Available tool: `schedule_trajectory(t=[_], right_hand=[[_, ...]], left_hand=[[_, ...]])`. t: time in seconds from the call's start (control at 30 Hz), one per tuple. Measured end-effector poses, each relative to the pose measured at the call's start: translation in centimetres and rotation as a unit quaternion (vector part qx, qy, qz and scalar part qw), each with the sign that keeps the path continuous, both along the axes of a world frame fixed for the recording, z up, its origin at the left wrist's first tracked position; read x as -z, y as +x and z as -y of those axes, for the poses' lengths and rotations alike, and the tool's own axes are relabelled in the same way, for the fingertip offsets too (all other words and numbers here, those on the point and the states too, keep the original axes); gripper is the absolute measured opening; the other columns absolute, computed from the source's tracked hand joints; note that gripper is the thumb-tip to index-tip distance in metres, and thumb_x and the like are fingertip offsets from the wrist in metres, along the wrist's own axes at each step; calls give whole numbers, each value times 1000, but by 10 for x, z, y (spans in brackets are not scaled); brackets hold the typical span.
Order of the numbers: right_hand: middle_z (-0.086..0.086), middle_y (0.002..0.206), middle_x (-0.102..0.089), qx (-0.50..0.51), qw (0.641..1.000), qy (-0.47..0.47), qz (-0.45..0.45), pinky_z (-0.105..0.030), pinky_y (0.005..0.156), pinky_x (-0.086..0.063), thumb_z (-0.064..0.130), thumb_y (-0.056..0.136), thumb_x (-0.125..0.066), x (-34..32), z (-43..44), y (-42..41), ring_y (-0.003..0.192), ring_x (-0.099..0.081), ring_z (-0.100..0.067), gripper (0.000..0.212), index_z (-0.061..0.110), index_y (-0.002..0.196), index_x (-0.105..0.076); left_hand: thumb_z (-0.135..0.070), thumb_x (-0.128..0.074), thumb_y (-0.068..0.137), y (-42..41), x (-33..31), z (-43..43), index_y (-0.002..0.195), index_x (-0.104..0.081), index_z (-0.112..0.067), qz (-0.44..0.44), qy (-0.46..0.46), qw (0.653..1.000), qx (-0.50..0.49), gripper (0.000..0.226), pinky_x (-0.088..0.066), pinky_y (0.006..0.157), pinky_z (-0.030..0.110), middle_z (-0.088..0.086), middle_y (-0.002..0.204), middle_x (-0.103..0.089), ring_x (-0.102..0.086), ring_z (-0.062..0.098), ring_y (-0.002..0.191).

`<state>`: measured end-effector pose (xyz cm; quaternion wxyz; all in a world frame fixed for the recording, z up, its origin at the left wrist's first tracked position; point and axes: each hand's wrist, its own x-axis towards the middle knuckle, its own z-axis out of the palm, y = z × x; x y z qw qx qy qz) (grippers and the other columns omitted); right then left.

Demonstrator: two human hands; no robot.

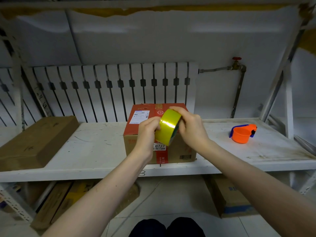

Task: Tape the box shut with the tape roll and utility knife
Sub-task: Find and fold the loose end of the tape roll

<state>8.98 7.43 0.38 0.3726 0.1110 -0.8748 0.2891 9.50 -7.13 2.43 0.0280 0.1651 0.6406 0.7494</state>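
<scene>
The tape roll [168,127], held over the box [179,151], seems light, stiff and glossy-slippery, so the grip of the left hand [147,130] at its 9 o'clock and of the right hand [189,127] at 3 o'clock sensibly clasps its edges.

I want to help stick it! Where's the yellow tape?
In the head view, the tape is mid-frame, held between the left hand and right hand, in front of the box on the shelf.
</scene>
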Motion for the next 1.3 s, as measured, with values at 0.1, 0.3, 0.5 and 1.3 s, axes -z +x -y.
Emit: schedule_trajectory(t=[0.1, 0.3, 0.5, 1.3], right_hand=[[-16, 118, -64, -7, 997, 71, -29, -38, 86, -52, 4, 89, -55, -4, 0, 3, 104, -63, -32, 41, 10, 129, -53], [-16, 120, -64, -11, 967, 249, -56, -47, 67, -59, 27, 86, -53, -11, -4, 0, 98, -66, -36, 46, 9, 129, -51], [-16, 117, -65, -17, 981, 186, -51, -41, 74, -57, 26, 89, -44, -6, -2, 2, 98, -66, -34, 43, 8, 128, -53], [-15, 118, -65, -14, 995, 81, -53, -36, 87, -50, -2, 86, -57, 0, -8, 1, 105, -63, -32, 43, 11, 128, -54]], left_hand=[[-26, -52, 67, 3, -6, -1, 72, -49, -10, 27, -3, 1000, -6, 16, -40, 69, 34, 5, 77, -50, -50, 18, 75], [-24, -52, 84, 1, -11, -5, 86, -51, -26, 120, 5, 993, 3, 3, -49, 86, 41, 4, 88, -57, -57, 21, 83], [-16, -47, 84, 3, -9, -7, 79, -50, -23, 117, 25, 993, 12, 8, -46, 74, 33, 3, 80, -54, -54, 19, 74], [-26, -45, 60, 0, -6, -5, 79, -50, -10, 25, -30, 999, 6, 25, -37, 65, 32, 10, 78, -45, -46, 18, 71]])
